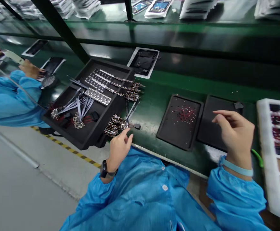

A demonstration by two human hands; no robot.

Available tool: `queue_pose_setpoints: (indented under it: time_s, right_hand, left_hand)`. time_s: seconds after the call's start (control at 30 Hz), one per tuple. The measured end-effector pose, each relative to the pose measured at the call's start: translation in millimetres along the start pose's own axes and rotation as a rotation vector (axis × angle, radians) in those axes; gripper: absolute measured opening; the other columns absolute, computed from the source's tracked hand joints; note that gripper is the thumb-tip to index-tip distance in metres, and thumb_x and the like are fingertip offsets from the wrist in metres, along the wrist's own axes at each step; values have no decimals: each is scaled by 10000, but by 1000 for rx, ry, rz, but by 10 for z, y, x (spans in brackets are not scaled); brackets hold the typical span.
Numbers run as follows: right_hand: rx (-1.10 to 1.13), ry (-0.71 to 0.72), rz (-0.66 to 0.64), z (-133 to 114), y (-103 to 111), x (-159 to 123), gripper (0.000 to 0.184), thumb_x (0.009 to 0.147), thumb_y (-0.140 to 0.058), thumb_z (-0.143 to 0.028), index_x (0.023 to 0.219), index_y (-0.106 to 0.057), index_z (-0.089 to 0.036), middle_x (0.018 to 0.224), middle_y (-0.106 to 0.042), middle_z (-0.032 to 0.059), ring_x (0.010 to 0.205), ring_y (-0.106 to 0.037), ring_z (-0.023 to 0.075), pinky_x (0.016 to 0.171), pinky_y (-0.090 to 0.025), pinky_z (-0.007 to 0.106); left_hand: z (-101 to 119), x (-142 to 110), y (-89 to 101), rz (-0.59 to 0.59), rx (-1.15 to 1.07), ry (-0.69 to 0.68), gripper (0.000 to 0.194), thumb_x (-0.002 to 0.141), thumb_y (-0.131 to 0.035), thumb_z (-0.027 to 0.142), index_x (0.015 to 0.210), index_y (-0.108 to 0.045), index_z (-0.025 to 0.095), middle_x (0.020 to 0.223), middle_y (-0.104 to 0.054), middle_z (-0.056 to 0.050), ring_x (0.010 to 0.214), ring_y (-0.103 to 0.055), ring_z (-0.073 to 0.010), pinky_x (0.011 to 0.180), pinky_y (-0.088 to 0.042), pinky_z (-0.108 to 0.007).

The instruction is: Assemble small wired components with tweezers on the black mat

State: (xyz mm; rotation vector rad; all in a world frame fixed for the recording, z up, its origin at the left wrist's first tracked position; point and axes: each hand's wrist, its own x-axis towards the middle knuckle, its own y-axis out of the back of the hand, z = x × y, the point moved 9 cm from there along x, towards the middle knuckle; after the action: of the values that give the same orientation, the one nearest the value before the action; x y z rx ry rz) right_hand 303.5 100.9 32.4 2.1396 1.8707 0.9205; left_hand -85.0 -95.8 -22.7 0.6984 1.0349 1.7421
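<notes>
My left hand (120,147) is at the near edge of the bench, its thumb and index finger slightly apart, with nothing visible between them. Just beyond its fingertips are a stack of small circuit boards (114,125) with flat ribbon cables and a small black block (137,126) on thin wires. Over the right-hand black tray (208,128) hovers my right hand (237,131), thumb and index finger pinched together; anything between them is too small to make out. Behind it, another small black part (238,105) lies at the tray's far corner.
Another black tray (175,136) holds red-and-black wires (185,114). Stacked deep trays (82,141) carry boards and ribbon cables on the left. A white foam box (265,128) with wired parts stands far right. A tablet housing (144,62) lies behind. A co-worker's hand (29,69) works at left.
</notes>
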Motion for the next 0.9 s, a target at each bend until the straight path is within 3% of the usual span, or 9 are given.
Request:
queue_pose_setpoints:
  time_s: [0.13,0.27,0.43,0.53,0.7,0.8,0.9]
  right_hand:
    - [-47,7,-82,19,-27,60,192,889,-672,-290,1018,-795,-219,804,-739,75,748,-687,223,713,-505,361]
    - [-103,4,-85,117,160,189,230,897,-661,-316,1043,-789,-194,853,-764,85,730,-671,207,708,-505,344]
    - [-276,-97,12,584,636,450,249,871,-622,-292,1025,-770,-164,898,-764,89,772,-662,219,771,-521,367]
    - [-374,-170,26,879,782,574,223,837,-624,-239,989,-757,-144,845,-745,89,772,-654,225,783,-512,363]
    - [-503,-234,10,1171,667,799,289,830,-723,-337,1034,-728,-132,886,-729,111,809,-648,259,811,-506,386]
    - [-613,-214,16,1276,514,972,337,794,-803,-388,1008,-722,-141,944,-719,135,875,-635,286,840,-499,403]
    - [-660,-232,24,1407,415,1093,284,789,-818,-332,979,-719,-144,946,-714,134,895,-626,283,845,-491,393]
  left_hand:
    - [88,130,-54,-39,31,-69,420,1036,-571,365,1414,-630,191,741,-676,5,695,-662,-185,707,-474,-293]
    - [339,305,-150,-52,188,-258,358,1032,-551,341,1322,-685,178,978,-733,-86,942,-691,-260,829,-501,-337]
    - [386,456,-247,-12,261,-353,292,1037,-506,335,1176,-711,181,971,-721,-94,937,-683,-283,802,-496,-357]
    - [390,489,-224,15,260,-393,283,1031,-515,364,1171,-692,193,954,-710,-92,919,-669,-291,790,-494,-364]
    - [341,367,108,178,362,-509,325,1017,-572,397,1213,-679,162,961,-689,-113,960,-610,-324,888,-500,-421]
    - [315,285,317,246,297,-544,258,994,-639,348,1159,-695,158,976,-697,-103,969,-614,-302,908,-510,-407]
    - [371,253,405,260,176,-530,189,989,-660,303,1123,-690,174,971,-705,-88,963,-630,-283,904,-520,-404]
